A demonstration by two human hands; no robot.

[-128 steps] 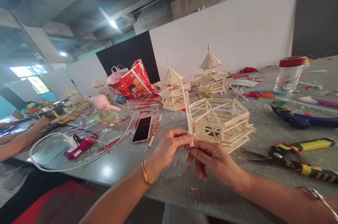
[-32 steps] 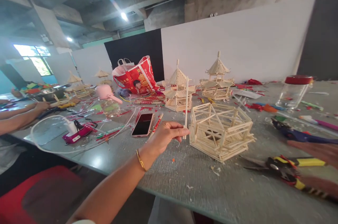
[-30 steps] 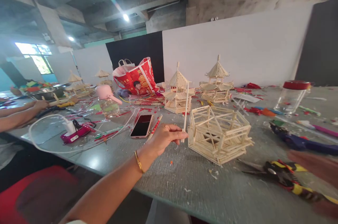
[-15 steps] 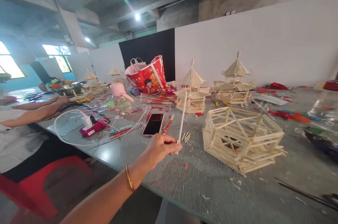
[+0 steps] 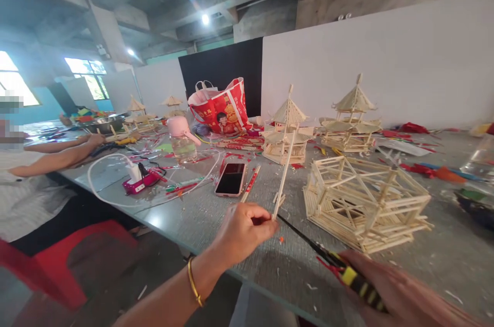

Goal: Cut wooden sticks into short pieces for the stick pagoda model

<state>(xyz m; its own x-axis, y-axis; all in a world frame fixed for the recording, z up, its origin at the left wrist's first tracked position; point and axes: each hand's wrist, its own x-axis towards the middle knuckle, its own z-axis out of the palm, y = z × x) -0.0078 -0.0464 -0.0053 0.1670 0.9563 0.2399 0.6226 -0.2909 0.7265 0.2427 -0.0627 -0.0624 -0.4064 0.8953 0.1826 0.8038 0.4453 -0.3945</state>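
Note:
My left hand (image 5: pixel 245 229), a gold bangle at its wrist, pinches the lower end of a thin pale wooden stick (image 5: pixel 285 173) that rises at a slant. From the lower right comes my right hand (image 5: pixel 389 286), closed round a long, thin black tool (image 5: pixel 349 273) with a yellow-and-black handle and a red part; its exact kind is unclear. The tool's narrow tip lies close by the left fingertips and the stick's foot; whether they touch I cannot tell. Beside the hands stands an open frame of wooden sticks (image 5: pixel 366 203), with short stick pieces (image 5: pixel 281 199) lying behind the left fingers.
Two small stick pavilions (image 5: pixel 289 119) (image 5: pixel 353 116) stand behind the frame. A phone (image 5: pixel 230 179), a red-patterned stick (image 5: pixel 251 183), a pink-topped bottle (image 5: pixel 181 137), a power strip (image 5: pixel 142 180) with white cable and a red bag (image 5: pixel 219 108) lie leftward. A co-worker's arms (image 5: pixel 65 155) reach in at left.
My right hand has come into view from the lower right with the black tool, its tip now at the stick's lower end. The left hand still holds the stick, slightly lower and further right.

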